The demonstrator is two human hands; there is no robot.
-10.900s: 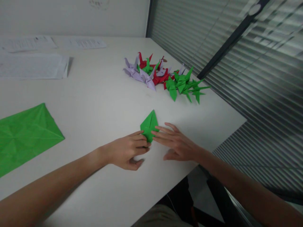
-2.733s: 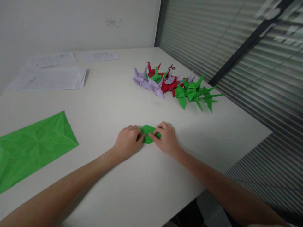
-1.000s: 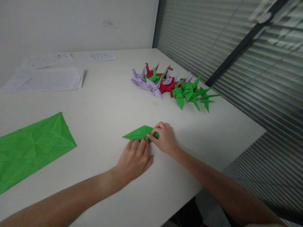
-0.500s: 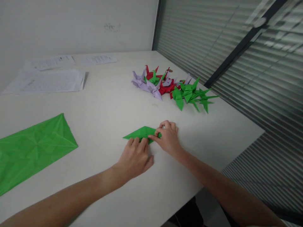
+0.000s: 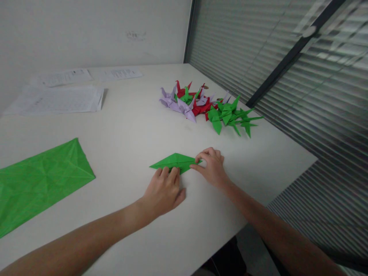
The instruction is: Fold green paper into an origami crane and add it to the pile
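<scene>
A folded green origami paper (image 5: 175, 158), long and pointed at both ends, lies flat on the white table. My left hand (image 5: 165, 189) presses the paper's near edge down with bent fingertips, its thumb lying apart on the table. At the right-hand point of the same paper, the thumb and index finger of my right hand (image 5: 211, 166) close around the tip, the other fingers curled. Part of the lower edge is hidden under my left fingers.
A larger creased green sheet (image 5: 43, 180) lies at the left. Several folded paper cranes in purple, red and green (image 5: 227, 113) are heaped at the back right. Printed papers (image 5: 66, 99) lie at the back left. Window blinds (image 5: 287, 88) run along the table's right side.
My right hand has slid to the right along the paper, from nearer its middle to its right point, uncovering more of it. My left hand stays in place.
</scene>
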